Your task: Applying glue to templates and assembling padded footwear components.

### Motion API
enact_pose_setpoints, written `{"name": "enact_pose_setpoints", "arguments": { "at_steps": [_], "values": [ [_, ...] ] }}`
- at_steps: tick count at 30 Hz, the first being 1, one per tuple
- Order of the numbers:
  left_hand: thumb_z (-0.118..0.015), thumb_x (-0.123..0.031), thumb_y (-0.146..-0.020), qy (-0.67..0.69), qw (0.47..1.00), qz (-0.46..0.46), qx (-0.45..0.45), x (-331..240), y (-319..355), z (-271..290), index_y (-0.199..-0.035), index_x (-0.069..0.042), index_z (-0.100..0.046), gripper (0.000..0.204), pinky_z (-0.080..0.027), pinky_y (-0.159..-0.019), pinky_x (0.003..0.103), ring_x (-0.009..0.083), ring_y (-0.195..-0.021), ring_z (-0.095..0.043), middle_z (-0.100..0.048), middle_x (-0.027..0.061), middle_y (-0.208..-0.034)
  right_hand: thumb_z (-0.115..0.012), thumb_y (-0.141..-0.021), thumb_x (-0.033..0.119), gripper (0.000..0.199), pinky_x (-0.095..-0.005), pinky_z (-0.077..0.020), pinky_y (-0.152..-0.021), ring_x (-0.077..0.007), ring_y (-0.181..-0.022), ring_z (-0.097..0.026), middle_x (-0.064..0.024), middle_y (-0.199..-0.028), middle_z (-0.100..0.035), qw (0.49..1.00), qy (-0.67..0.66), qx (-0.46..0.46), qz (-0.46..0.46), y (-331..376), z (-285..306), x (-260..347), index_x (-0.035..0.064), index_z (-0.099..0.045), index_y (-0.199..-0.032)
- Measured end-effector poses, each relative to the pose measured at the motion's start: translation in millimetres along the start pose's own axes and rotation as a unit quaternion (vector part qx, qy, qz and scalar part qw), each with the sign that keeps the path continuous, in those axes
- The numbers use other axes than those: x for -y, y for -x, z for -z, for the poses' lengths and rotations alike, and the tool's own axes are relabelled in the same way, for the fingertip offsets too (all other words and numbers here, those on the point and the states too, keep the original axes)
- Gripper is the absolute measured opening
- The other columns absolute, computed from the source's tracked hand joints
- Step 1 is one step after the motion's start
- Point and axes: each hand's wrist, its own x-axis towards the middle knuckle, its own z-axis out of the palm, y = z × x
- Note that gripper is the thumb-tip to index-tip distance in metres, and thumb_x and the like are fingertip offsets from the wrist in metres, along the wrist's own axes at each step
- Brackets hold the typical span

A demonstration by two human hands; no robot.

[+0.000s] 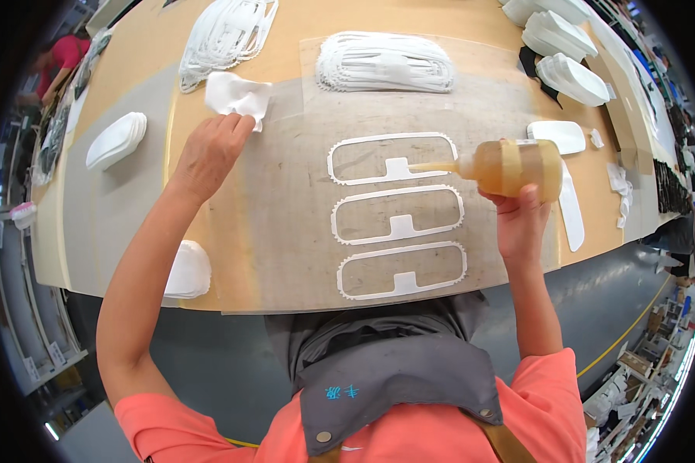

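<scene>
Three white oval frame cut-outs (398,216) lie stacked toward the table's near edge, long axes left-right | right hand (521,224) grips amber squeeze bottle (510,166), nozzle touching top frame | left hand (208,154) pinches white crumpled cloth (238,96), far-left.

Factory workshop — stacked white cutouts (386,63), workbench (131,62)
</scene>
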Motion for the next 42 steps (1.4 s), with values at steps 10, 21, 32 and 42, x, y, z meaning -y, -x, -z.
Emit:
{"name": "enact_pose_setpoints", "arguments": {
  "at_steps": [10,21,32,42],
  "values": [
    [-0.065,0.008,-0.081,0.026,0.991,0.05,-0.118,-23.7,-16.6,25.1,-0.119,-0.009,-0.059,0.042,-0.049,-0.08,0.04,0.028,-0.095,-0.059,-0.057,0.0091,-0.106,-0.092,-0.069,0.043,0.104,-0.0465,-0.0448,-0.109,-0.0329,-0.133,-0.05,-0.0225,-0.139,-0.052,0.973,0.176,0.078,0.125,8.2,-20.0,-21.9,0.0092,-0.028,-0.143],
    [-0.079,-0.003,-0.077,0.263,0.955,0.112,-0.078,-148.4,29.0,57.7,-0.123,-0.01,-0.066,0.049,-0.049,-0.079,0.037,0.0305,-0.1,-0.059,-0.06,0.0123,-0.119,-0.092,-0.068,0.042,0.104,-0.0491,-0.0481,-0.106,-0.0348,-0.128,-0.056,-0.0234,-0.138,-0.053,0.934,0.251,0.135,0.216,4.8,-8.7,-30.8,0.0098,-0.027,-0.142],
    [-0.08,-0.005,-0.077,0.371,0.915,0.143,-0.063,-199.2,53.1,52.4,-0.116,-0.01,-0.069,0.042,-0.048,-0.078,0.039,0.0289,-0.098,-0.06,-0.061,0.0106,-0.117,-0.091,-0.068,0.046,0.104,-0.0479,-0.0481,-0.106,-0.0347,-0.128,-0.056,-0.0249,-0.138,-0.053,0.932,0.276,0.115,0.204,6.6,-11.5,-29.4,0.0096,-0.026,-0.142],
    [-0.079,-0.007,-0.079,0.4,0.898,0.171,-0.063,-221.2,66.5,59.5,-0.117,-0.01,-0.069,0.039,-0.048,-0.082,0.039,0.0283,-0.101,-0.061,-0.061,0.0089,-0.119,-0.072,-0.088,0.052,0.077,-0.0416,-0.0574,-0.097,-0.0319,-0.13,-0.053,-0.0145,-0.143,-0.052,0.974,-0.173,-0.082,-0.121,11.1,-7.7,-19.8,0.0091,-0.041,-0.144]
  ]
}}
